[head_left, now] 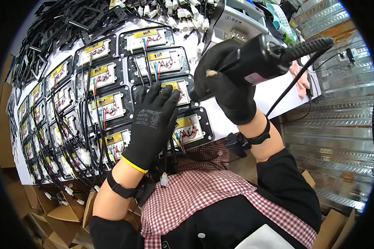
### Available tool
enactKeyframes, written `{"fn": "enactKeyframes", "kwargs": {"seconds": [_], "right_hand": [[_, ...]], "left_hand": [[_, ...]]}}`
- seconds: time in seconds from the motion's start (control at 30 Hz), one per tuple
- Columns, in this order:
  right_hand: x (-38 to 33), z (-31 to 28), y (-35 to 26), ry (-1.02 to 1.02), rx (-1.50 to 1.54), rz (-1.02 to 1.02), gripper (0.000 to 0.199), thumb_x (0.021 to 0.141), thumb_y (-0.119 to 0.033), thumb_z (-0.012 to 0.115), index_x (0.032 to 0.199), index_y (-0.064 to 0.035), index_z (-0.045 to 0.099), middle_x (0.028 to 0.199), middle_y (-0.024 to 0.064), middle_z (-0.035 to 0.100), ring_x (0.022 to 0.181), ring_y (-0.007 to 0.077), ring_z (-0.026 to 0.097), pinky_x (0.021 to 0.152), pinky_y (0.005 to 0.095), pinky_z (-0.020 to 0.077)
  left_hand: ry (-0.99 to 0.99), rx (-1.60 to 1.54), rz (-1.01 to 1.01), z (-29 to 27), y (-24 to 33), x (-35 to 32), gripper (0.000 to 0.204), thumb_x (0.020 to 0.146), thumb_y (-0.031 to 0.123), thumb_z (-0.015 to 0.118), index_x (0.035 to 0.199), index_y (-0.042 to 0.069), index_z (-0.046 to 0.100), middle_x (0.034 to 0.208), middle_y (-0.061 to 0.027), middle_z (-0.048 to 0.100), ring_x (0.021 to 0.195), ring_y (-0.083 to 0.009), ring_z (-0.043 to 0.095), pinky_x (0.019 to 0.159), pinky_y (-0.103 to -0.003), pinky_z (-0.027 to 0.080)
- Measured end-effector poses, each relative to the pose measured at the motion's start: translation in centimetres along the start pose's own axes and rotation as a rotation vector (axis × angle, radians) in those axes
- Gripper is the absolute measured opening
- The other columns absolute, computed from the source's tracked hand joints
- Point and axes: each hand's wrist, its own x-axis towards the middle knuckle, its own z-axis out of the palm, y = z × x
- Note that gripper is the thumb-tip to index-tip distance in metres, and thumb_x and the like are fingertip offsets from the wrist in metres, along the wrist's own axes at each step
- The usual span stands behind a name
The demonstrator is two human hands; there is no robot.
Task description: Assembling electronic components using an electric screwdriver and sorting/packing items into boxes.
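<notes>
My right hand (232, 89), in a black glove, is closed around a black corded electric screwdriver (264, 58). Its working end points down-left, by the right edge of a black-framed module (183, 92) with a white board and a gold label. Whether the bit touches a screw is hidden by the hand. My left hand (151, 120), gloved in black with a yellow cuff, lies over that same module's left part with fingers outstretched. Coloured wires run across a similar module (193, 126) nearer to me.
Rows of like modules (97, 76) with black cables fill the white table (262, 97). Black plastic frames (77, 20) are heaped at the far left, white connectors (187, 14) at the back. A grey device (237, 23) stands back right; cardboard boxes (66, 211) lie below.
</notes>
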Motion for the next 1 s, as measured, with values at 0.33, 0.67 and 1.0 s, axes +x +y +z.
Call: {"fn": "enactKeyframes", "kwargs": {"seconds": [0.33, 0.67, 1.0], "right_hand": [[0.6, 0.4, -1.5, 0.185, -0.122, 0.084, 0.028, 0.079, -0.002, 0.064, 0.105, -0.0036, 0.055, 0.091, 0.0041, 0.061, 0.081, 0.0137, 0.059, 0.071, 0.0282, 0.0503], [5.1, -8.5, -5.5, 0.379, -1.199, -0.473, 0.013, 0.087, -0.005, 0.062, 0.098, 0.0002, 0.061, 0.078, 0.0057, 0.061, 0.069, 0.0118, 0.061, 0.064, 0.0249, 0.0504], [-0.6, -2.4, -7.5, 0.391, -0.019, -0.038, 0.020, 0.095, -0.020, 0.050, 0.109, -0.0051, 0.048, 0.067, 0.0010, 0.040, 0.054, 0.0099, 0.038, 0.052, 0.0246, 0.0350]], "left_hand": [[-0.022, 0.000, 0.008, 0.4, -0.2, -0.4, 0.036, 0.088, 0.015, 0.060, 0.122, 0.006, 0.058, 0.123, -0.0162, 0.059, 0.124, -0.0378, 0.048, 0.108, -0.054, 0.029], [-0.044, -0.017, 0.002, -0.6, 1.2, 0.3, 0.049, 0.081, 0.018, 0.068, 0.126, 0.003, 0.055, 0.128, -0.0193, 0.055, 0.127, -0.0413, 0.043, 0.109, -0.056, 0.027], [-0.038, -0.057, 0.004, -0.1, 0.9, -1.0, 0.070, 0.075, 0.027, 0.076, 0.134, 0.004, 0.048, 0.137, -0.0193, 0.048, 0.132, -0.0423, 0.037, 0.109, -0.053, 0.028]]}}
